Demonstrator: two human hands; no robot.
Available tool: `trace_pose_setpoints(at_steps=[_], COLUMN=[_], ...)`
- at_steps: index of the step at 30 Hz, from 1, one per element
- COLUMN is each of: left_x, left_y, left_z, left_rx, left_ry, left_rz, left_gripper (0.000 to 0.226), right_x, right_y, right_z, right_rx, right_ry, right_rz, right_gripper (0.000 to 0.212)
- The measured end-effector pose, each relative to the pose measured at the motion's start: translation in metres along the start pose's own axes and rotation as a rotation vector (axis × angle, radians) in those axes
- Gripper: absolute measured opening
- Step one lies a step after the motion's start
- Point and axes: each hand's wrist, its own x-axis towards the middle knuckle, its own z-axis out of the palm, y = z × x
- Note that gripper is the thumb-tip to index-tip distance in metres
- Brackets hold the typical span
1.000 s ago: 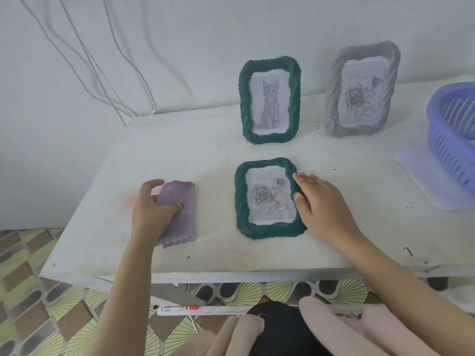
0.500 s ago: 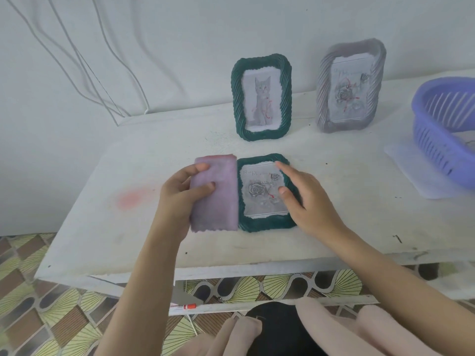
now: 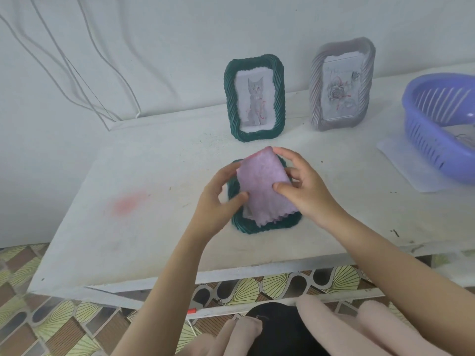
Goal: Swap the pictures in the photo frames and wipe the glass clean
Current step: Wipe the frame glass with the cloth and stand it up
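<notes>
Both forearms reach in over the near edge of the table, angled inward so the hands meet. The left hand pinches the left edge of a lilac cloth, and the right hand grips its right edge, thumb on top. The cloth hides most of a flat-lying green frame. Behind stand a cat frame and a grey frame, with a purple basket to the right.

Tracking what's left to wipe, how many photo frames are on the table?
3. A green cat-picture frame stands at the back, a grey rose-picture frame stands to its right, and a second green frame lies flat in front, mostly under the purple cloth.
</notes>
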Motion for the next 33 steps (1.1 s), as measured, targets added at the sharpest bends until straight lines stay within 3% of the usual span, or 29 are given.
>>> trace_pose_setpoints(at_steps=[3,6,8,10,13,23,28,33], left_x=[-0.005,-0.008,-0.009,-0.01,-0.011,-0.011,-0.01,-0.009], left_y=[-0.015,-0.026,-0.03,-0.036,-0.04,-0.04,-0.041,-0.044], left_z=[-0.003,-0.003,-0.001,-0.002,-0.005,-0.01,-0.01,-0.009], left_rx=[0.287,0.471,0.574,0.721,0.79,0.81,0.824,0.834], left_ry=[-0.105,-0.183,-0.185,-0.163,-0.167,-0.2,-0.2,-0.189], left_rz=[-0.009,-0.008,0.013,0.016,0.018,0.065,0.064,0.051], left_gripper=[0.07,0.084,0.094,0.103,0.107,0.112,0.116,0.118], right_x=[0.002,0.001,-0.001,-0.005,-0.007,0.031,0.02,-0.021], right_y=[0.008,0.016,0.016,0.015,0.02,0.028,0.022,0.019], right_z=[-0.005,-0.004,0.002,0.009,0.015,0.019,0.019,0.003], right_rx=[-0.309,-0.804,-0.891,-0.946,-1.091,-1.096,-0.98,-0.941], right_ry=[0.014,0.098,0.096,-0.021,-0.221,-0.221,-0.37,-0.444], right_rz=[-0.02,-0.185,-0.267,-0.272,-0.129,-0.122,-0.237,-0.29], right_gripper=[0.059,0.054,0.048,0.057,0.076,0.056,0.047,0.052])
